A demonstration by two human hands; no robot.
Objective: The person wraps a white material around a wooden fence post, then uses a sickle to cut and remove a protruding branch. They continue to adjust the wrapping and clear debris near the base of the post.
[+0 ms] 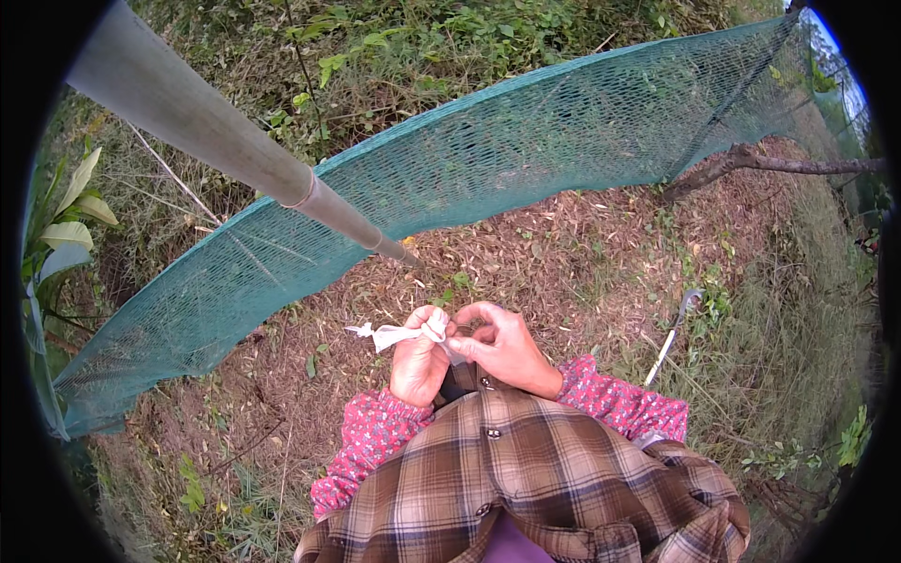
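My left hand and my right hand meet in front of my waist. Between them is a thin white strip, cloth or plastic; I cannot tell which. Its loose end, with a small knot, sticks out past the left hand. The left fingers are closed round the strip, part of which is bunched or looped on top of them. Right thumb and fingertips pinch close beside it, near the strip's other part, largely hidden by the fingers. Both forearms wear pink flowered sleeves.
A green mesh net stretches across ahead of me. A bamboo pole slants down from the upper left, in front of it. At right, a branch meets the net. A sickle-like tool with a pale handle lies on the leaf-strewn ground.
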